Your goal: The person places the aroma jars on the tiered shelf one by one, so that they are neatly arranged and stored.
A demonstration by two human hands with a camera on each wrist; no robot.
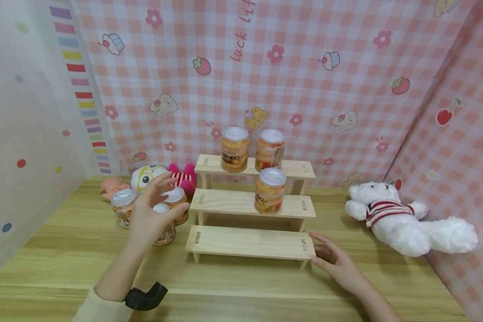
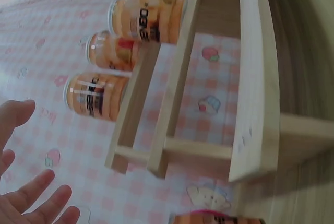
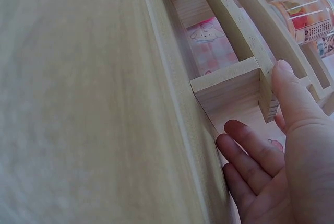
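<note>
Our left hand (image 1: 150, 214) hovers open over the jar (image 1: 163, 229); right hand (image 1: 336, 261) flat by the rack (image 1: 249, 241). Jar's prob slick & rigid, so we grab round the lid imo.

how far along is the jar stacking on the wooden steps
Done: three jars stand on the stepped shelf, two on the top step, one on the middle. In hand: the left hand reaches over three jars on the table, gripping none; the right hand rests by the shelf's corner. Left: those three; the bottom step is bare.
</note>
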